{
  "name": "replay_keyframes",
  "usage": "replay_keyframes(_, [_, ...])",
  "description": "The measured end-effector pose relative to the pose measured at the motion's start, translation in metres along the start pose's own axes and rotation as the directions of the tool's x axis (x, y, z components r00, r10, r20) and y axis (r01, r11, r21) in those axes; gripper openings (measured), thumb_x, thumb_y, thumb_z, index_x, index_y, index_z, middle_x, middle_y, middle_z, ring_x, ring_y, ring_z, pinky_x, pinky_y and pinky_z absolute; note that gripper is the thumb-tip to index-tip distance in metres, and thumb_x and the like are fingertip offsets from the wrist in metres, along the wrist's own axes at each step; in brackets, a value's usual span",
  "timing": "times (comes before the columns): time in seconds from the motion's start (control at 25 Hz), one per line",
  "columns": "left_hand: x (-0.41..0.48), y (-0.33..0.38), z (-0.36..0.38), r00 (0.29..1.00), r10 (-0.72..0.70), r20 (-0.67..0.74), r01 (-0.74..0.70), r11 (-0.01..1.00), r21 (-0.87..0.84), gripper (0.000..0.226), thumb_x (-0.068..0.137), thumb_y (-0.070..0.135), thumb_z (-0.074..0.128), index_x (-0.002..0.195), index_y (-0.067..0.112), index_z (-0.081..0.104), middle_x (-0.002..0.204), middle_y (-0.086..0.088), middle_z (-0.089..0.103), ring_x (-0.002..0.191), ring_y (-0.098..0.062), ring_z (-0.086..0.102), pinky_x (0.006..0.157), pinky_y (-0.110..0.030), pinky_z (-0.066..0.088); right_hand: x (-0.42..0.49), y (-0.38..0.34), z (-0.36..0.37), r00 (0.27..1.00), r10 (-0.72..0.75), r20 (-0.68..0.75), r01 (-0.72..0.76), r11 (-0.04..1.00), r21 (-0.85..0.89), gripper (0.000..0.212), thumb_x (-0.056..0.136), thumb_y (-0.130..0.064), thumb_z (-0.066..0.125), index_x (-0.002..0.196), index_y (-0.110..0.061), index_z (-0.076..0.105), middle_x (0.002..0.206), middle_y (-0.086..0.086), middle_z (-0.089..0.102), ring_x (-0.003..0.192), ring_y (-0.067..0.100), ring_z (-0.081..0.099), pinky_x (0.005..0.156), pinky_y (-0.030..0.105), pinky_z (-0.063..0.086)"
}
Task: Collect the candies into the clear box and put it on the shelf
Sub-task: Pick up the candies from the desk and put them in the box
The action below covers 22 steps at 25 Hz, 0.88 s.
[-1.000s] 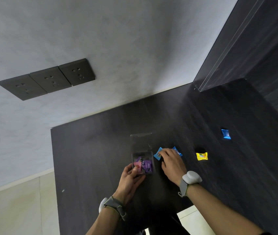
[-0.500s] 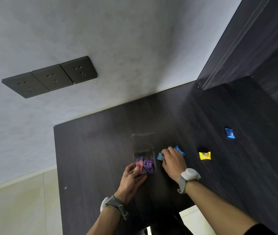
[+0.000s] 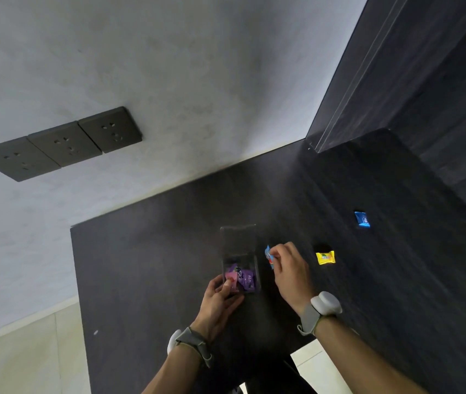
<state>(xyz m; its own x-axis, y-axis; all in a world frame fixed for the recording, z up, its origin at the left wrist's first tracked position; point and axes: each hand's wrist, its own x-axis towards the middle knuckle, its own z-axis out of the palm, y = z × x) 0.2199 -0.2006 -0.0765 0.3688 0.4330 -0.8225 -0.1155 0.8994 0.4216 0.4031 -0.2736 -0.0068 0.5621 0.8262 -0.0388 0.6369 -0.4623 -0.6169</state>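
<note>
A small clear box (image 3: 240,260) stands on the dark table (image 3: 155,265), its lid tipped back. Purple and pink candies (image 3: 240,278) lie inside it. My left hand (image 3: 220,300) grips the box's near left corner. My right hand (image 3: 288,268) is just right of the box and pinches a blue candy (image 3: 268,255) lifted off the table. A yellow candy (image 3: 325,257) lies on the table to the right of that hand. Another blue candy (image 3: 362,219) lies farther right and back.
A grey wall with three dark sockets (image 3: 58,143) rises behind the table. A dark panel with a shelf edge (image 3: 368,66) stands at the right. The table's left edge (image 3: 79,294) drops to a pale tiled floor.
My right hand closed on the blue candy beside the box and raised it off the table. The left hand stayed on the box.
</note>
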Motion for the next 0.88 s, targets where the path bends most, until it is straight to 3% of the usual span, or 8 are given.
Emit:
replay_keyframes(0.2, [0.001,-0.004,0.017,1.000,-0.009,0.023,0.009,0.999,0.037,0.021,0.100,0.013,0.056,0.121,0.014,0.055,0.120,-0.018,0.065,0.102,-0.035,0.065,0.093,-0.046,0.055,-0.014,-0.010,0.001,0.999,-0.045,0.020,0.043,0.994,0.097,0.010,0.093,-0.006,0.062,0.099,-0.015,0.062,0.103,0.000,0.057,0.091,0.016,0.061,0.077,0.037,0.056])
replay_keyframes(0.4, [0.002,-0.002,0.023,0.999,-0.028,0.035,0.026,0.998,0.064,0.031,0.099,0.016,0.058,0.129,0.012,0.053,0.126,-0.019,0.064,0.111,-0.036,0.067,0.085,-0.042,0.059,-0.013,0.004,0.002,1.000,0.016,0.016,-0.018,0.994,0.106,0.014,0.091,-0.009,0.066,0.102,-0.017,0.064,0.104,-0.002,0.061,0.091,0.012,0.063,0.078,0.033,0.057])
replay_keyframes(0.88, [0.006,0.000,0.023,0.998,-0.062,-0.006,0.062,0.997,0.050,0.042,0.095,0.019,0.063,0.134,0.016,0.051,0.132,-0.020,0.062,0.116,-0.038,0.066,0.079,-0.041,0.061,0.023,0.055,0.021,0.987,0.129,0.096,-0.090,0.936,-0.339,0.029,0.088,-0.020,0.071,0.117,-0.017,0.066,0.114,0.004,0.063,0.105,0.027,0.058,0.087,0.040,0.052])
